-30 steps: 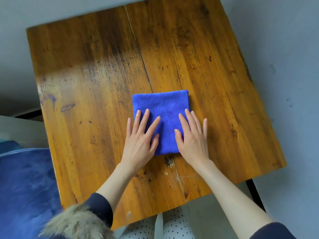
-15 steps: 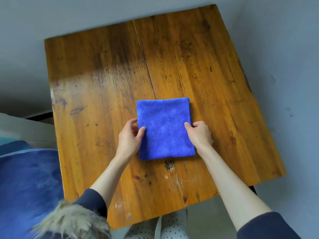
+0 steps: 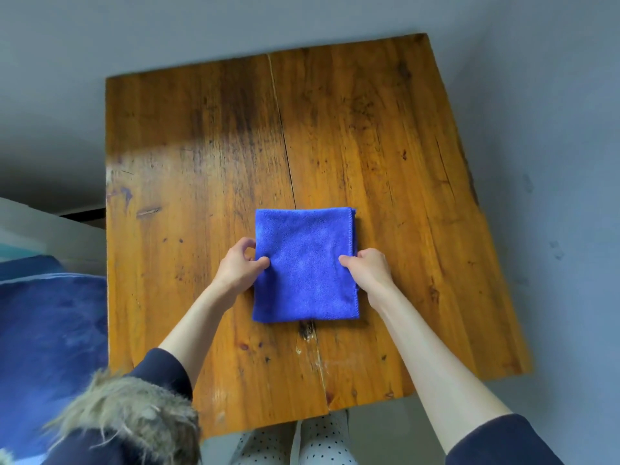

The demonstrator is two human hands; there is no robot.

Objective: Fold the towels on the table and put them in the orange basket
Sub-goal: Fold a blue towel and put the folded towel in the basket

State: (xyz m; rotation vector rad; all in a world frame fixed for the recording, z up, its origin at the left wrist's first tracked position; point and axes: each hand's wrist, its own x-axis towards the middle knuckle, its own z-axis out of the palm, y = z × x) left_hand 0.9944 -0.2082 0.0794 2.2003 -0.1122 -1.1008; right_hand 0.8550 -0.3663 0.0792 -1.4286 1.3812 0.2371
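Note:
A blue towel (image 3: 305, 263), folded into a small square, lies on the wooden table (image 3: 385, 146) near its middle. My left hand (image 3: 240, 266) pinches the towel's left edge, thumb on top and fingers curled under. My right hand (image 3: 369, 268) grips the right edge the same way. The towel's near half looks slightly raised off the wood. No orange basket is in view.
A dark blue fabric surface (image 3: 50, 330) lies left of the table, beside a pale ledge (image 3: 43, 226). Grey floor (image 3: 553, 95) surrounds the table. A fur-trimmed dark sleeve (image 3: 127, 417) sits at the lower left.
One second ago both hands lay flat on the towel. They slid to its side edges and curled round them. The camera has also pulled back and shifted.

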